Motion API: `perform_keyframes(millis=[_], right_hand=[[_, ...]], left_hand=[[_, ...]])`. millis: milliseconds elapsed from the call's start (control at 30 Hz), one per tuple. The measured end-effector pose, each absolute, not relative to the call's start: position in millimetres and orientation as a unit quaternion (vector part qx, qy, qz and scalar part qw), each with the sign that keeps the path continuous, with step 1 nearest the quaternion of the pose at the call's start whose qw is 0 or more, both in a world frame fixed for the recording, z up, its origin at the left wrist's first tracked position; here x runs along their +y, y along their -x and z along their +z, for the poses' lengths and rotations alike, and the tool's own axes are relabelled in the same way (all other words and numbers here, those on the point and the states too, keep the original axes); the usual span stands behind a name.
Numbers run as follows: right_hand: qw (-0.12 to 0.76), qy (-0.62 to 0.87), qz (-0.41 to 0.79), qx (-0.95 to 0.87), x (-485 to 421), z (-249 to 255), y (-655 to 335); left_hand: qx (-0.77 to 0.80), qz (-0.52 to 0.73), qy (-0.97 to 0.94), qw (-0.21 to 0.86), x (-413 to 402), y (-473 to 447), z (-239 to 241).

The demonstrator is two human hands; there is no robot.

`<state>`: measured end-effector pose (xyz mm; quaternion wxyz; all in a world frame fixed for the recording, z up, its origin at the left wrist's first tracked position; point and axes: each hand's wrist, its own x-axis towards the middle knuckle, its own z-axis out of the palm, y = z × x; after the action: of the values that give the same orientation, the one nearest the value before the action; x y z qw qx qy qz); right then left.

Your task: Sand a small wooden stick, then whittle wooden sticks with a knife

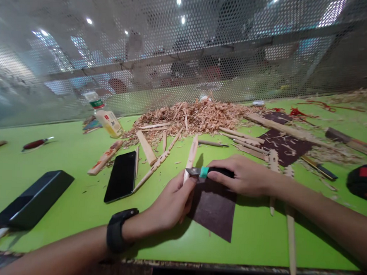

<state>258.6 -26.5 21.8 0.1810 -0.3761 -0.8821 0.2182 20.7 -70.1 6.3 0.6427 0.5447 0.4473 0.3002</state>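
Note:
In the head view, my left hand [174, 199], with a dark watch on its wrist, is closed around the lower part of a pale wooden stick [192, 151] that points up and away from me. My right hand [246, 174] grips a carving knife [214, 172] by its black handle with a teal band. The blade lies across the stick, just above my left thumb. Beneath both hands is a dark brown sheet of sandpaper [214, 210]. Two notched wooden sticks [290, 227] lie under my right forearm.
A heap of wood shavings [200, 113] sits against the perforated metal screen [176, 50]. To the left are a phone [121, 177], a black device on a cable [32, 201], a plastic bottle [108, 120] and a red-handled knife [35, 144]. A tape measure [364, 181] stands at right.

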Motion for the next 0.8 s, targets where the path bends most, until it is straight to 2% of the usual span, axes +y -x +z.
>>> perform_keyframes(millis=[300, 433, 533, 600, 800], right_hand=[[0.198, 0.391, 0.066, -0.896, -11.5, 14.8, -272.5], [0.212, 0.479, 0.027, -0.852, 3.2, 19.2, -300.9], [0.265, 0.533, -0.035, -0.803, 5.9, 26.5, -313.8], [0.273, 0.53, -0.003, -0.803, 1.4, 27.8, -307.5], [0.21, 0.408, 0.157, -0.875, -20.8, 16.8, -261.8]], left_hand=[[0.461, 0.283, -0.545, 0.64, -67.1, -20.7, 13.4], [0.459, 0.266, -0.584, 0.615, -71.1, -18.7, 17.1], [0.457, 0.277, -0.589, 0.606, -72.8, -17.9, 15.8], [0.464, 0.286, -0.574, 0.611, -71.8, -18.2, 13.9], [0.458, 0.304, -0.548, 0.631, -67.2, -20.0, 9.8]])
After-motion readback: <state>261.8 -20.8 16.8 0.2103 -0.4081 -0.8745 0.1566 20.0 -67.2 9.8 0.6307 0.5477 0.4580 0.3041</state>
